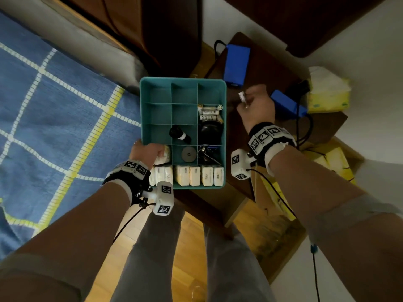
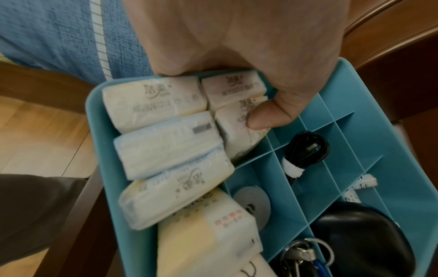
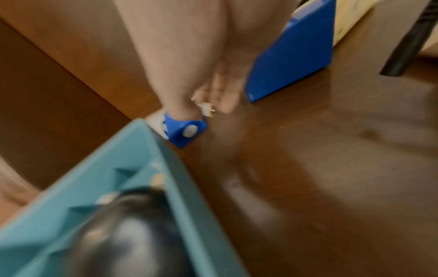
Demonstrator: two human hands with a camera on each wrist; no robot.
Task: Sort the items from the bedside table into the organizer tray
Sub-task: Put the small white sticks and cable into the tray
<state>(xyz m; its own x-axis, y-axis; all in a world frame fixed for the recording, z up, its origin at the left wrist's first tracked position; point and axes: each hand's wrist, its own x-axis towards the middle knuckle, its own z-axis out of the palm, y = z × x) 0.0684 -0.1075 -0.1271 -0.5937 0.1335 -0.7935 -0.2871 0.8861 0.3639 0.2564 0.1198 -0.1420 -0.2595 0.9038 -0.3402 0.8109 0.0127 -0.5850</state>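
The teal organizer tray [image 1: 183, 80] sits on the dark bedside table [image 1: 236, 131]. My left hand [image 1: 148, 152] grips its near-left rim, the thumb [image 2: 267, 116] pressing on a tissue pack [image 2: 239, 135] inside. Several tissue packs [image 1: 189, 175] fill the front row. Other cells hold white batteries [image 1: 210, 112], a black round case [image 1: 210, 131], a coiled black cable [image 1: 180, 134], a grey disc [image 1: 188, 154] and keys [image 1: 207, 153]. Just right of the tray's far corner, my right hand [image 1: 255, 105] pinches a small white battery [image 1: 243, 98] above the table; its tip [image 3: 207, 109] shows between the fingertips.
Two blue boxes [image 1: 236, 64] [image 1: 287, 104] lie on the table behind and beside my right hand, with black cords [image 1: 305, 127] trailing off. A yellow tissue package [image 1: 327, 90] stands at the right. The blue-blanketed bed [image 1: 54, 116] borders the tray's left.
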